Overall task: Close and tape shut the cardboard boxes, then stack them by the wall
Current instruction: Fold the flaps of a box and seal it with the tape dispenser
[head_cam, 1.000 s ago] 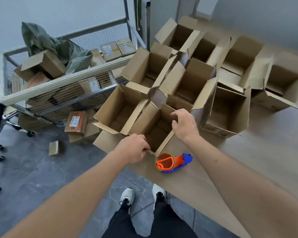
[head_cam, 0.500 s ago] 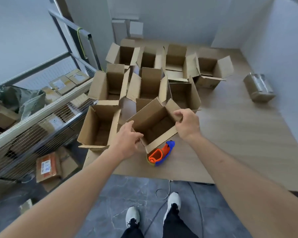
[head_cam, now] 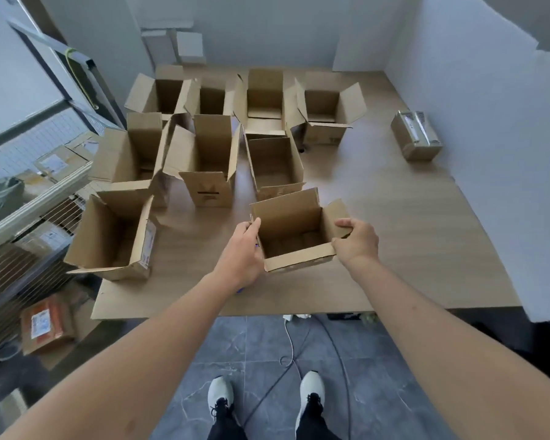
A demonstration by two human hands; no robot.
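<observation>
- Open box [head_cam: 294,231] sits near the front edge of the desk [head_cam: 410,249], straight ahead at 12 o'clock from the person, flaps up and untaped.
- Left hand [head_cam: 242,252] grips the box's left wall at 9 o'clock, thumb over the rim, fingers hidden behind the cardboard.
- Right hand [head_cam: 358,239] pinches the right side flap at 3 o'clock, fingers curled on its edge.
- The box lies between the two hands, both equally near; its long axis runs left to right, roughly across the arms.
- Judgement: folding calls for the side flaps to swing inward first, each hand toward the centre.
- Other open boxes [head_cam: 210,160] stand at 10 to 12 o'clock; one taped box [head_cam: 415,136] lies at 2 o'clock near the wall [head_cam: 489,90].
</observation>
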